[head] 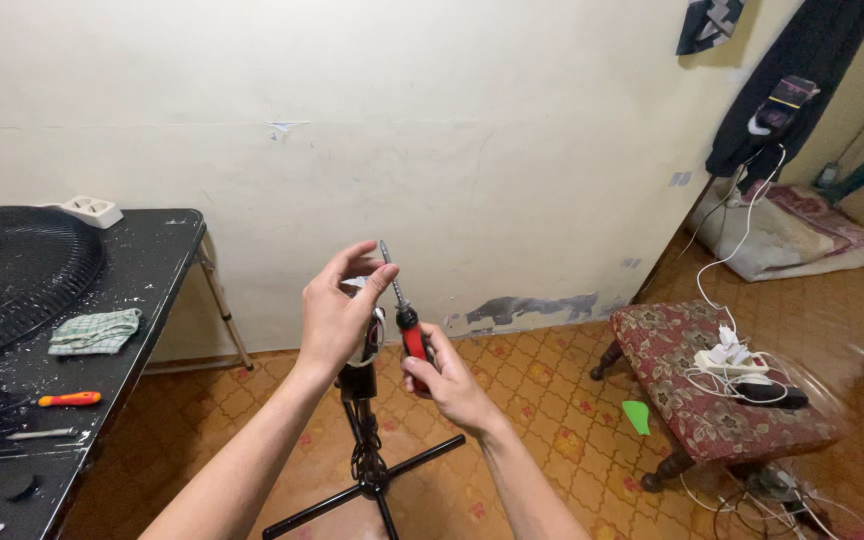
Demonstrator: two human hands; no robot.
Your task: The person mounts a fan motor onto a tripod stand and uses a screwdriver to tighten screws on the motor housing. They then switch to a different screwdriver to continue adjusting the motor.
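Observation:
My right hand (449,378) grips the red-and-black handle of a screwdriver (410,330), its metal shaft pointing up and tilted left. My left hand (337,310) pinches the shaft near its tip with thumb and fingers. Both hands hover in front of me, above a black tripod stand (369,455) that rises from the patterned floor; its top is partly hidden behind my left hand.
A black table (157,270) at left carries a black fan grille (17,270), a checked cloth (95,331), an orange screwdriver (69,399) and a white power strip (91,210). A floral footstool (672,395) with chargers and cables stands at right. Clothes hang on the wall.

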